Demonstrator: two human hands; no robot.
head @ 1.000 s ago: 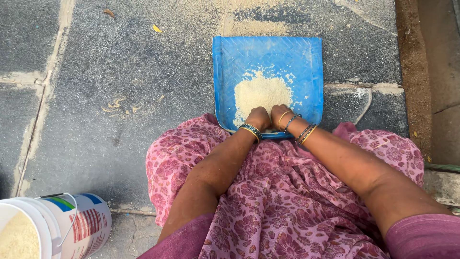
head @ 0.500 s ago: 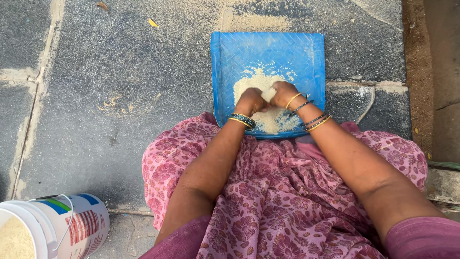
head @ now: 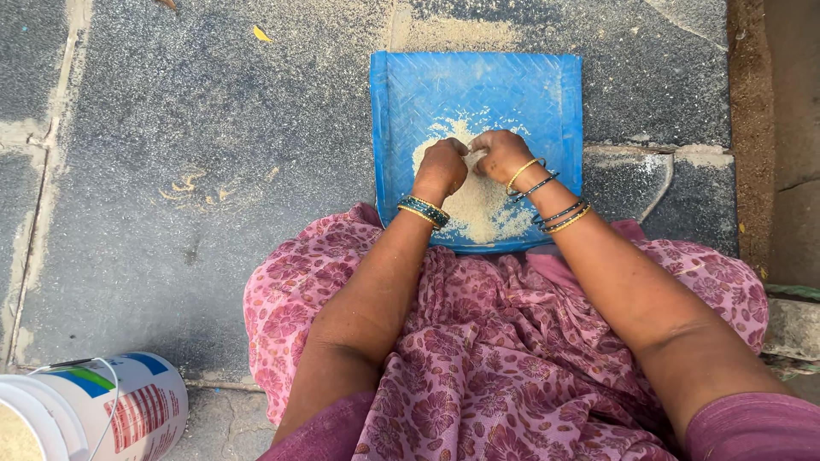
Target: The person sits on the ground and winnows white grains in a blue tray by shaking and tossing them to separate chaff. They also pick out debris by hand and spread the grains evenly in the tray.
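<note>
- left hand [head: 442,167] and right hand [head: 501,155] close together, fingers curled, pinching at pale grain [head: 478,209]
- grain directly under both hands, on blue woven tray [head: 410,94]; neither hand nearer
- white bucket [head: 94,410] well behind left hand

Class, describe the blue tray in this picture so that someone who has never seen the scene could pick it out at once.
Start from the grey stone floor, then find the pink flowered cloth on the seated person's lap. Just beyond its far edge lies the blue tray, square and woven-textured, with pale grain under both hands; nothing else here is solid blue.
</note>
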